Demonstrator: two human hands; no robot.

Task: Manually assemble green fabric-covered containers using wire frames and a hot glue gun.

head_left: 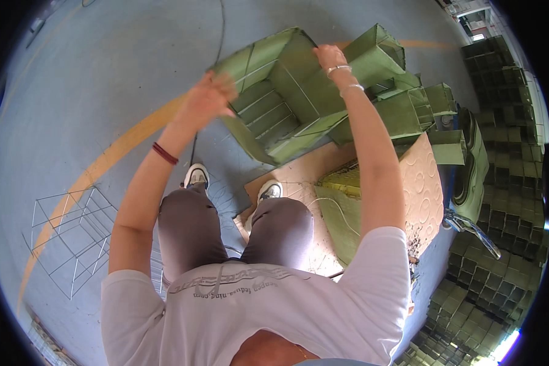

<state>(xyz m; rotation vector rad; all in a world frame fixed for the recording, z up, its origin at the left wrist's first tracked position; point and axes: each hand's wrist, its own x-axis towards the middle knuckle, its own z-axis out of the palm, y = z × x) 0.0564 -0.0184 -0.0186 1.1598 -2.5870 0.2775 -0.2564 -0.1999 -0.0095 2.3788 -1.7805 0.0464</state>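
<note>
A green fabric-covered wire-frame box (259,122) is tilted in front of me with its open side toward me, and wire rods show along its inner walls. My right hand (332,59) is closed on the box's far right rim. At the box's left corner is my left hand (208,97), blurred by motion, its thumb apart from the fingers. It overlaps the rim, and whether it touches the fabric I cannot tell.
Several similar green boxes (402,113) lie to the right. Below them are a cardboard sheet (422,183) and a folded green piece (338,219). A bare wire frame (73,238) stands on the floor at left. Dark green stacks (500,183) line the right side.
</note>
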